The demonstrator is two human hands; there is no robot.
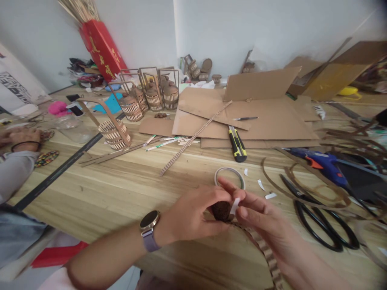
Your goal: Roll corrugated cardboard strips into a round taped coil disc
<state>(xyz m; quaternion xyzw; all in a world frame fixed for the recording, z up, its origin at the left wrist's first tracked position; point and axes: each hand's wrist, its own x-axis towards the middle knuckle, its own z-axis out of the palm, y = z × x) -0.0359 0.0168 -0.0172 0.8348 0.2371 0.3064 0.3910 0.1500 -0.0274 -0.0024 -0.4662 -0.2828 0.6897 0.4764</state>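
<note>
Hands [190, 213] hold a dark piece [221, 211]; ribbed strip [267, 253] curves rightward, nearer.

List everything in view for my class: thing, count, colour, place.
Tall box: one, red, back left
Lidded baskets: several, brown-cream, back left
Lone basket: one, brown-cream, left
Jar: one, clear, left
Cardboard: several, brown, centre
Cutter: one, yellow-black, at cardboard's edge
Slatted strips: two, brown, centre and front
Tape roll: one, whitish, centre
Scraps: several, white, right of roll
Glue gun: one, blue, right
Scissors: one, black, right
Carton: one, brown, back right
Table: one, wood-coloured, underneath
Other person's sleeve: one, grey, far left
Round piece: one, dark brown, front centre
Tape piece: one, white, beside it
Watch: one, lilac, left wrist
Left hand: one, front centre
Right hand: one, front right
</note>
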